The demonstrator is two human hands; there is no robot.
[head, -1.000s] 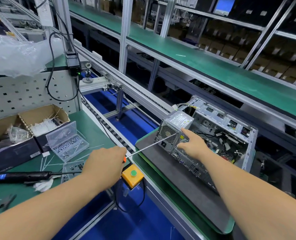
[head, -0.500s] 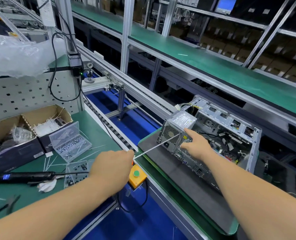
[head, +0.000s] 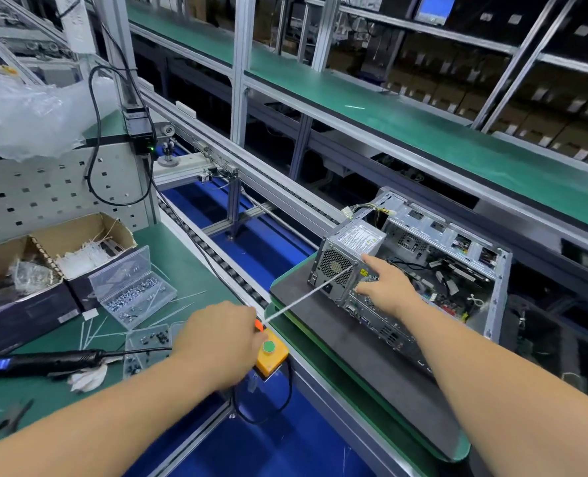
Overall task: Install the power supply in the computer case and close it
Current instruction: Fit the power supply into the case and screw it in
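The left hand [head: 222, 342] grasps a long screwdriver [head: 308, 293], its tip at the power supply [head: 349, 258] rear corner. The right hand [head: 387, 287], index finger extended, presses the power supply, seated at the 10 o'clock corner of the open computer case [head: 437, 270] on a grey pallet [head: 365, 352].

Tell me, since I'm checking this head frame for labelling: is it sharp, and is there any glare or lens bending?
Head view: grey metal power supply and right hand fairly sharp; thin silver screwdriver shaft slightly soft; clear crinkled plastic sheet glares white; aluminium frame posts splay with wide-angle distortion; far shelves dim.
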